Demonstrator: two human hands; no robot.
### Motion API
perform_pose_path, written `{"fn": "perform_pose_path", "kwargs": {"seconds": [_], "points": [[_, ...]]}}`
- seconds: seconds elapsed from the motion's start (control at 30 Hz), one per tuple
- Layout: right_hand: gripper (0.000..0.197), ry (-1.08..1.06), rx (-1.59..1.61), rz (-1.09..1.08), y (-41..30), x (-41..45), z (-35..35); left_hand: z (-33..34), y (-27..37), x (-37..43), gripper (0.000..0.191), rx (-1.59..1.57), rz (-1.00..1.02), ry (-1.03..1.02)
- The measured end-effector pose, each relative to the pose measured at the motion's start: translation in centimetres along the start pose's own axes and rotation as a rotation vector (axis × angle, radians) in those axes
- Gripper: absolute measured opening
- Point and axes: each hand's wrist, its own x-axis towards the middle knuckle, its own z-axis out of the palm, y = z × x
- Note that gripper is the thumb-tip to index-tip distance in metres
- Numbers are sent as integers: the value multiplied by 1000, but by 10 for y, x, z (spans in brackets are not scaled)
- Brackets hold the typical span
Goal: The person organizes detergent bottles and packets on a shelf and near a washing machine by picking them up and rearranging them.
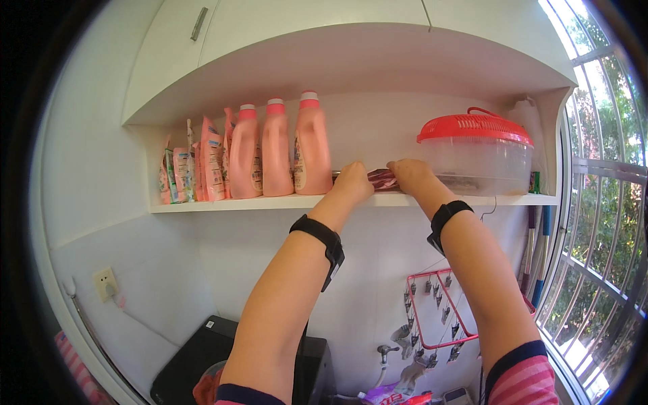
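Note:
Both my hands are up at a white wall shelf point(243, 203). My left hand point(354, 181) is closed around the left end of a dark red, shiny bundle point(383, 179), whose exact kind I cannot tell. The fingers of my right hand point(411, 174) pinch its right end. The bundle lies low, at shelf height, and my hands hide part of it. Left of my left hand stand three pink detergent bottles point(312, 147) with pink and white caps. A clear plastic tub point(483, 167) with a red slotted lid point(476, 126) stands just right of my right hand.
Pink refill pouches point(211, 159) stand at the shelf's left end. White cabinets point(314, 17) hang above. Below are a black-topped appliance point(195, 354), a tap point(386, 350) and a red clip hanger point(412, 314). A barred window point(602, 202) is at right, beside upright poles point(542, 253).

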Motion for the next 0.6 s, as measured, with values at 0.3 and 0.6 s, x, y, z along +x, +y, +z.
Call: {"fn": "perform_pose_path", "kwargs": {"seconds": [0.3,0.6], "points": [[12,102,72,-33,-1,1,2,22,-14,19,14,195,158,148],[18,265,94,-30,0,-10,-3,22,-5,7,13,352,285,357]]}}
